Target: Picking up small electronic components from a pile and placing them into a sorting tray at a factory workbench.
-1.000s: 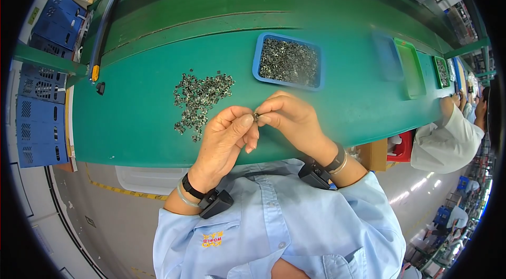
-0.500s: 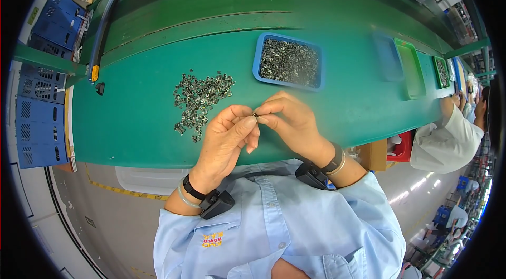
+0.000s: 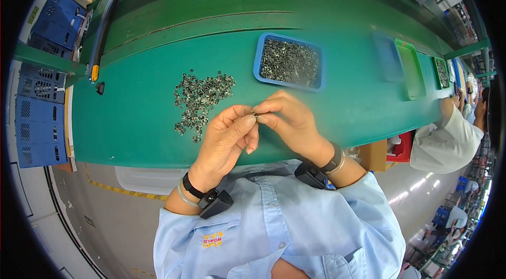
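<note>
My left hand [image 3: 226,134] and my right hand [image 3: 289,121] meet above the near part of the green table. Between their thumbs and index fingertips they pinch one small dark metallic part [image 3: 255,114], mostly covered by the fingers. Beyond my left hand lies a loose pile of small black-and-silver parts [image 3: 203,94], spread on the tabletop. A blue tray [image 3: 256,63] filled with many similar small parts [image 3: 290,60] stands beyond my right hand.
At the right are a translucent blue tray [image 3: 388,57], a green tray [image 3: 421,76] and a smaller green tray of parts [image 3: 441,73]. A co-worker in a white sleeve [image 3: 445,142] sits there. Blue crates [image 3: 39,131] stack at the left. A cardboard box [image 3: 373,155] stands below the table's edge.
Barely anything differs. My fingertips have shifted very slightly around the small part; the pile and the trays stay in place.
</note>
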A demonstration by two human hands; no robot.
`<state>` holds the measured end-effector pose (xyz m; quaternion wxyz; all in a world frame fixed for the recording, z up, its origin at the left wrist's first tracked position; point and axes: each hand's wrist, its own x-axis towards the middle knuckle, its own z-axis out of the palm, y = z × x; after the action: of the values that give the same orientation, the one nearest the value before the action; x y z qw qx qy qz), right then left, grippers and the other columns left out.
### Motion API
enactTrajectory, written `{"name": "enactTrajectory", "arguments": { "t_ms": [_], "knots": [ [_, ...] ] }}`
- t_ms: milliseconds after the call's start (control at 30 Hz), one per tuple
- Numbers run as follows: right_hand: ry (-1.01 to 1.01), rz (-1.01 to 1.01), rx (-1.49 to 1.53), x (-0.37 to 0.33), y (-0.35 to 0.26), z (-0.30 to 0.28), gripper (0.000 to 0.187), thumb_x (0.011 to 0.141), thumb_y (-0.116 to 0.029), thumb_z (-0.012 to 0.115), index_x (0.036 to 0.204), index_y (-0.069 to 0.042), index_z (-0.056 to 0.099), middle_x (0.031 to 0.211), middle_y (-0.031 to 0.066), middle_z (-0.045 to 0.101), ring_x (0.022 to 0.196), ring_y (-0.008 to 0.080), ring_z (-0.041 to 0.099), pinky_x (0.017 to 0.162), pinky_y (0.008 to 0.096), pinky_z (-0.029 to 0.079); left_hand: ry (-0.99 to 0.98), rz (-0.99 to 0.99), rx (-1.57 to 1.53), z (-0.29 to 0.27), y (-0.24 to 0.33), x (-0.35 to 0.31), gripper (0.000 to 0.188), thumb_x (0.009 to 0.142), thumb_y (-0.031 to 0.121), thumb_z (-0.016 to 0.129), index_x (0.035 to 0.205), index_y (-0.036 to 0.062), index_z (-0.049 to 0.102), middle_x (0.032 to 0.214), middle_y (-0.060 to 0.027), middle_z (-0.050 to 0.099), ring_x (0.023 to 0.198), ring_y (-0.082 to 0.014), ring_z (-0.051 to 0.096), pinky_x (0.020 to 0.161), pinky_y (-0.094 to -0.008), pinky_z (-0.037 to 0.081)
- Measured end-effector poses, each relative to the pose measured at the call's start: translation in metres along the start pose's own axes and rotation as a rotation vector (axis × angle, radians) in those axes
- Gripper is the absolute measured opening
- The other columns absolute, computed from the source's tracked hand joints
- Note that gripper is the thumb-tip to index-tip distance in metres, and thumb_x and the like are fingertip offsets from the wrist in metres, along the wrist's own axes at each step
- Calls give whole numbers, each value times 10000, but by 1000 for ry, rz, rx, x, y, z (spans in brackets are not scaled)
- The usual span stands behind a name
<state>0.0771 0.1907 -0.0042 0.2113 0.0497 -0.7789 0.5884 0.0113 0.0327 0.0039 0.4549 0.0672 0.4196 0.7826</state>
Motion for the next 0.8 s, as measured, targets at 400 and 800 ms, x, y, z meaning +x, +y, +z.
{"name": "enactTrajectory", "arguments": {
  "t_ms": [400,800],
  "knots": [
    [39,24,-23,0,-2,2,120,815,-37,655,930,-48,624,852,66,604,782,179,593,692,281,484,-39,44,-129,1,-5,5,144,933,162,544,986,29,555,774,-57,613,561,-113,514,489,-233,415],
    [53,68,40,-5,7,1,99,836,-26,633,933,-30,615,885,75,594,784,157,595,683,262,496,-39,49,-84,2,-11,9,152,935,178,543,1015,48,549,738,-33,586,558,-100,511,487,-223,406]
  ]
}}
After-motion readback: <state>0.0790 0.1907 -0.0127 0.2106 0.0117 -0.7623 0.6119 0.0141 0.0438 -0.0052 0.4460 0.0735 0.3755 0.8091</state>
